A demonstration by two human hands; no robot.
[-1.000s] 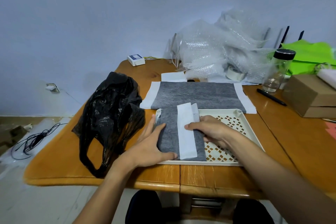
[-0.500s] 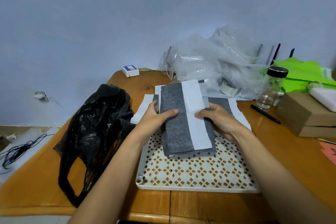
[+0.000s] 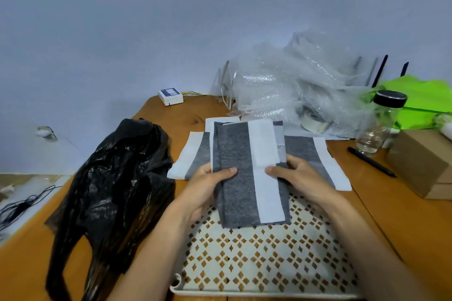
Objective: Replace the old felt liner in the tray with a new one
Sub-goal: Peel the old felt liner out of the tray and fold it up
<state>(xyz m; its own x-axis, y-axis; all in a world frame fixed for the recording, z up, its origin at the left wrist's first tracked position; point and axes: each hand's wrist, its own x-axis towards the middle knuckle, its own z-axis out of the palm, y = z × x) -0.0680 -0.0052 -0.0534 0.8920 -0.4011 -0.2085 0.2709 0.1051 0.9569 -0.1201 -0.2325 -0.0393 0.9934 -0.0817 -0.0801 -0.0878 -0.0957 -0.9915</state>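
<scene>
The folded grey felt liner with a white strip down its face (image 3: 244, 173) is up off the tray, held in the air over the tray's far half. The left hand (image 3: 203, 190) pinches its left edge with the thumb laid across the grey front and the fingers behind. The right hand (image 3: 300, 178) pinches the right edge the same way, thumb on the white strip. A second ago this piece lay inside the white perforated plastic tray (image 3: 244, 259), with both hands on it at the tray's left side. Now it is lifted clear, and as much of the tray's diamond-patterned floor as shows is bare. I take the folded piece for the old liner, so the removal looks done; what remains is to get rid of it and put in the replacement. That is probably the flat grey felt sheet with white side borders (image 3: 303, 154), spread on the wooden table (image 3: 391, 215) just behind the tray and partly hidden by the lifted piece. A crumpled black plastic bag (image 3: 115, 178) sits just left of the tray and would be a handy place for the discard. Farther back are a heap of clear bubble wrap (image 3: 293, 80) and a roll of tape (image 3: 315, 122), and to the right a clear glass jar with a black lid (image 3: 381, 124), a black pen (image 3: 371, 161) and a brown cardboard box (image 3: 420, 161).
</scene>
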